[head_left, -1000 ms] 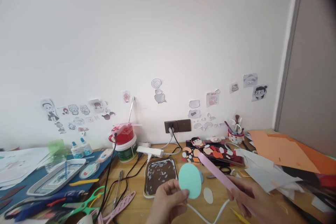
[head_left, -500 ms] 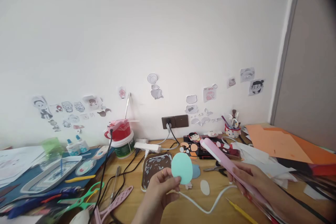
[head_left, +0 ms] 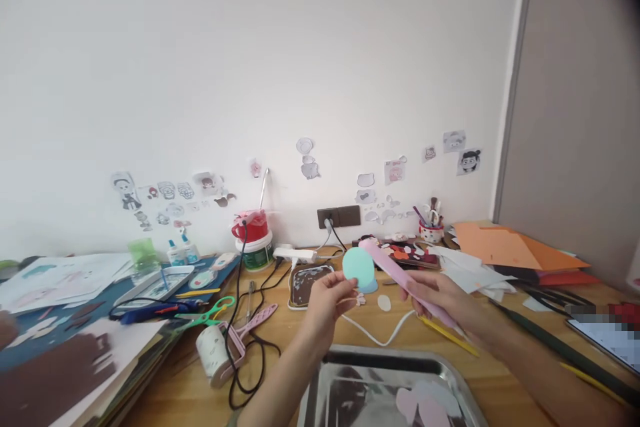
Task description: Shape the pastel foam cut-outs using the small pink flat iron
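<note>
My left hand pinches a mint-green oval cutout at its lower edge, holding it above the table. My right hand is wrapped round a long pink hair straightener, its tip beside the right edge of the oval. Whether the two touch I cannot tell. Just behind the oval a light blue cutout partly shows, and a small cream oval lies on the wood. A white cord loops under both hands. Nearer me, a metal tray holds several pale pink and grey-blue cutouts.
On the left are green scissors, a lint roller and tangled black cords. Behind stand a red and green tub and a white power strip. Orange sheets and a phone lie to the right. A blurred hand shows at the far left.
My view has pulled back and tilted down, bringing the metal tray, the phone and the left-side papers into sight. The straightener's tip has come closer to the oval.
</note>
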Tool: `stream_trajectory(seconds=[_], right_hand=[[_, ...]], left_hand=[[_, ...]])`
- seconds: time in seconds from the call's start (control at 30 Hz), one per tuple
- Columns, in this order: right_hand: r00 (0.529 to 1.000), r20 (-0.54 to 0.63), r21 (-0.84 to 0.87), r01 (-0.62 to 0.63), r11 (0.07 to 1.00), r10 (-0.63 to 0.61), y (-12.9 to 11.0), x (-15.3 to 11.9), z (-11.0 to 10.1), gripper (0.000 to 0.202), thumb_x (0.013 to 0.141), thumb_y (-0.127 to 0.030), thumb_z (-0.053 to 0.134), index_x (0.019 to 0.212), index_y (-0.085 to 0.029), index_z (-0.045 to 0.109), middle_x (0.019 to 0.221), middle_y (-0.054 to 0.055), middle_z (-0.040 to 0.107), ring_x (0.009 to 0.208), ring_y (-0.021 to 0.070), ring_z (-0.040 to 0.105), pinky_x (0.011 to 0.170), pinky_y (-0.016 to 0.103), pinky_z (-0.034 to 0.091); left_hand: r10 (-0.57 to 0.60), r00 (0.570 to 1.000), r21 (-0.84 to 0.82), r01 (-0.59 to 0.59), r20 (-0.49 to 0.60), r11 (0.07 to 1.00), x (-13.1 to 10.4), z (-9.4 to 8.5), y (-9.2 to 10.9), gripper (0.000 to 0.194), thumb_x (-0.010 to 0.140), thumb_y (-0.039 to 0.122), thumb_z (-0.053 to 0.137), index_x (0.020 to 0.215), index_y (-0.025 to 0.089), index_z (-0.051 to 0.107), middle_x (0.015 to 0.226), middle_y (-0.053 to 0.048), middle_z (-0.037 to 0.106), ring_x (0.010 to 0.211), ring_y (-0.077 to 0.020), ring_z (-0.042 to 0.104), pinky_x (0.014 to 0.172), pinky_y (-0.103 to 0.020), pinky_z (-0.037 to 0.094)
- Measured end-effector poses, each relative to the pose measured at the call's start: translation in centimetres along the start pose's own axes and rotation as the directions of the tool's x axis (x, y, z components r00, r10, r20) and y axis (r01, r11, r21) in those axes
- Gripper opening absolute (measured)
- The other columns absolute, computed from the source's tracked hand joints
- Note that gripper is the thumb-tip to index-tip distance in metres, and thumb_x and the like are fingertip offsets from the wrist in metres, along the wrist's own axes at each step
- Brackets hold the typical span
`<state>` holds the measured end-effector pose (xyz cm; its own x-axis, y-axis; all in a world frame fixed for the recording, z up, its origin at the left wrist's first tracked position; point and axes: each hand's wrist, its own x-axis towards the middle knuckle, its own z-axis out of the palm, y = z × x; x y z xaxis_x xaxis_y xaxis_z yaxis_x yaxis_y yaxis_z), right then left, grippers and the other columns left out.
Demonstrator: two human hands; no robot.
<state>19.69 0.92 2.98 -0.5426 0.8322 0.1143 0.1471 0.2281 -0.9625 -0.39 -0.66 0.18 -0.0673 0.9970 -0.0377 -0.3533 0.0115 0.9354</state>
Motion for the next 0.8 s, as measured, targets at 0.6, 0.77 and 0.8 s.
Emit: stream_trajectory(seconds=[0.6, 0.77, 0.8], right_hand=[[0.98, -0.187, -0.093, 0.051, 0.994, -0.068, 1.8, -1.0, -0.8, 0.032, 0.076, -0.042, 0.045, 0.061, -0.015, 0.052, 0.043, -0.005, 0.043, 0.04, 0.0063, 0.038, 0.041, 0.018, 0.032], [0.987, -0.146, -0.068, 0.051, 0.996, -0.06, 1.3, -1.6, -1.0, 0.029, 0.077, -0.04, 0.045, 0.067, -0.015, 0.054, 0.049, -0.003, 0.047, 0.043, 0.0065, 0.042, 0.042, 0.017, 0.034], [0.992, -0.117, -0.063, 0.045, 0.997, -0.052, 1.4, -1.6, -0.8, 0.027, 0.076, -0.04, 0.046, 0.073, -0.015, 0.056, 0.053, -0.003, 0.049, 0.045, 0.0067, 0.043, 0.043, 0.017, 0.035]], left_hand=[[0.078, 0.994, 0.107, -0.086, 0.079, 0.991, -0.8, 0.6, 0.1, 0.016, 0.052, 0.021, 0.069, 0.058, 0.01, 0.06, 0.056, 0.0, 0.055, 0.05, -0.005, 0.047, 0.053, -0.016, 0.039], [0.093, 0.993, 0.075, -0.098, 0.07, 0.992, -0.5, 0.2, 0.1, 0.022, 0.055, 0.027, 0.068, 0.067, 0.012, 0.059, 0.057, 0.0, 0.056, 0.05, -0.0063, 0.05, 0.054, -0.018, 0.041], [0.091, 0.993, 0.067, -0.096, 0.069, 0.993, -0.5, 0.2, 0.0, 0.023, 0.054, 0.027, 0.069, 0.067, 0.012, 0.059, 0.057, 0.0, 0.056, 0.051, -0.0066, 0.051, 0.054, -0.018, 0.042]])
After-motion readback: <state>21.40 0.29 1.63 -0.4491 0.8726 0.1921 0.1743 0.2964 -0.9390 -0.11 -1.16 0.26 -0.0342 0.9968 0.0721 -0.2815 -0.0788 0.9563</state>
